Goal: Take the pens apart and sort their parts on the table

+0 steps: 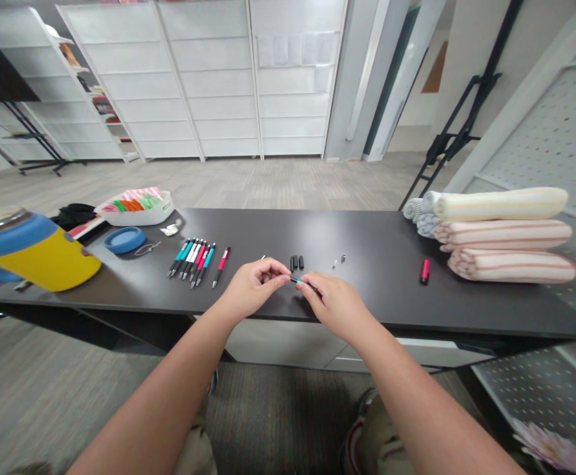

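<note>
Close to the front edge of the table, my left hand (253,284) and my right hand (336,302) meet over a thin pen part (299,281), dark with a teal stretch. Fingertips of both hands pinch it from opposite ends, so much of it is hidden. A small pale tip sticks up behind my left fingers. Just beyond the hands lie several short black grips or caps (296,262). Tiny clear and dark pieces (343,258) rest to their right. A row of teal, white and pink pens (191,260) lies left of my left hand, with a single pink pen (221,267) beside it.
A pink barrel piece (425,271) stands near rolled striped towels (510,234) at the right. On the left are a yellow and blue tumbler (45,254), a blue lid (125,240), and a white basket (142,214) of colourful packets. The dark table (386,290) has drawers below.
</note>
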`<state>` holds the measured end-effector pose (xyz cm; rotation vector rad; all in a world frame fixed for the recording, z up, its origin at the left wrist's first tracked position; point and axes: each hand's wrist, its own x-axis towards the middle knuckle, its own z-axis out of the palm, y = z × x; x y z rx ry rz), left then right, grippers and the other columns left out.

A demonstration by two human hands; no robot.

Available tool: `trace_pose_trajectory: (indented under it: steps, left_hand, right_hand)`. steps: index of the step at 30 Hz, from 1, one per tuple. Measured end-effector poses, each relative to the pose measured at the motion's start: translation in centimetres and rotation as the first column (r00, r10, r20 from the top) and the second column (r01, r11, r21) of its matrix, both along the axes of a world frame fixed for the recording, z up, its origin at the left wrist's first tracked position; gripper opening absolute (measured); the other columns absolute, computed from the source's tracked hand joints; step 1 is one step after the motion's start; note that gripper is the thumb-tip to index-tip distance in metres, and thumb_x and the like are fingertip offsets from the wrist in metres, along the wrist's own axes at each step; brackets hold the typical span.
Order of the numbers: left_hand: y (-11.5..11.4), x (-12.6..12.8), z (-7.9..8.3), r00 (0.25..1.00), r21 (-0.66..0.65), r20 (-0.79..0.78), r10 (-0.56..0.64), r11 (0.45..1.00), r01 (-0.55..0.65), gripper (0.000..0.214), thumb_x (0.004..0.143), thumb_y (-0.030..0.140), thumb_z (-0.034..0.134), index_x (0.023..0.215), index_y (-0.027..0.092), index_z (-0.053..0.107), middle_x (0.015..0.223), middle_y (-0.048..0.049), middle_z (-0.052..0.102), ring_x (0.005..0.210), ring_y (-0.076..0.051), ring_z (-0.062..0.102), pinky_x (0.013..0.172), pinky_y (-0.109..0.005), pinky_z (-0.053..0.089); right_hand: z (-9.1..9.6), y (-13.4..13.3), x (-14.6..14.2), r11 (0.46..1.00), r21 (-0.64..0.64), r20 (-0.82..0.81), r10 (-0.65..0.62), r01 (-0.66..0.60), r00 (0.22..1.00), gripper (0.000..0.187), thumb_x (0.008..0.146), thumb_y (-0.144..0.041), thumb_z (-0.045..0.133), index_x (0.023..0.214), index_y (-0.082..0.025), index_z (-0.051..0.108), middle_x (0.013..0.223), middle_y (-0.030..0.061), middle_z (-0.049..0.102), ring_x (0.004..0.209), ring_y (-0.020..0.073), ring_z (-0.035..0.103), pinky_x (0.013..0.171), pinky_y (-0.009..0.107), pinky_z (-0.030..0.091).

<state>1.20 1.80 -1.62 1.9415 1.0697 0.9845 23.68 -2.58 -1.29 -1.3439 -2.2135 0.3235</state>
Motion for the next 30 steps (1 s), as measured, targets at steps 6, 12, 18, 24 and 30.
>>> trace_pose_trajectory:
  steps: [6,12,18,24,30]
  left_hand:
    - [-0.1,-0.1,0.1,1.000,0.018,-0.026,-0.001,1.000,0.001,0.023,0.093,0.042,0.071,0.100,0.022,0.078,0.093,-0.0046,0.077,0.083,-0.018,0.068,0.076,-0.029,0.051]
    - [-0.2,0.2,0.3,0.999,0.053,0.052,0.000,0.999,-0.003,0.028,0.092,0.038,0.073,0.114,0.021,0.072,0.101,-0.0056,0.075,0.085,-0.017,0.067,0.073,-0.027,0.049]
    - [0.2,0.6,-0.2,0.964,0.013,0.258,0.066,0.997,-0.072,0.038,0.091,0.041,0.073,0.122,0.020,0.062,0.109,-0.0087,0.072,0.093,-0.017,0.067,0.078,-0.028,0.052]
    - [0.3,0.4,-0.4,0.966,0.004,0.219,0.135,0.990,-0.140,0.029,0.092,0.041,0.071,0.112,0.021,0.067,0.104,-0.0059,0.071,0.092,-0.017,0.066,0.080,-0.028,0.053]
    - [0.3,0.3,-0.6,0.967,-0.008,0.202,0.155,0.988,-0.157,0.025,0.092,0.040,0.070,0.109,0.021,0.069,0.100,-0.0045,0.071,0.088,-0.016,0.065,0.079,-0.027,0.053]
  right_hand:
    - [-0.1,0.1,0.0,1.000,-0.003,-0.019,0.009,-0.009,1.000,0.028,0.110,-0.036,0.045,0.101,-0.024,0.068,0.095,0.0028,0.074,0.085,0.0189,0.066,0.073,0.030,0.041]
    - [-0.1,0.3,0.0,1.000,-0.015,-0.049,-0.016,0.015,0.999,0.027,0.110,-0.036,0.043,0.099,-0.024,0.065,0.093,0.0030,0.072,0.085,0.0193,0.066,0.073,0.029,0.042]
    - [-0.1,1.4,-0.5,0.996,0.060,-0.116,-0.061,0.068,0.991,0.035,0.112,-0.035,0.031,0.118,-0.019,0.062,0.125,0.0126,0.070,0.114,0.0236,0.066,0.096,0.037,0.049]
    - [-0.1,2.7,-1.6,0.984,-0.005,-0.013,-0.175,0.175,0.984,0.039,0.109,-0.038,0.042,0.141,-0.019,0.053,0.147,0.0158,0.061,0.129,0.0305,0.063,0.100,0.045,0.050]
    - [0.0,3.0,-2.0,0.966,0.003,0.131,-0.258,0.260,0.957,0.022,0.101,-0.026,0.058,0.122,-0.021,0.059,0.119,0.0125,0.072,0.101,0.0288,0.072,0.075,0.035,0.048]
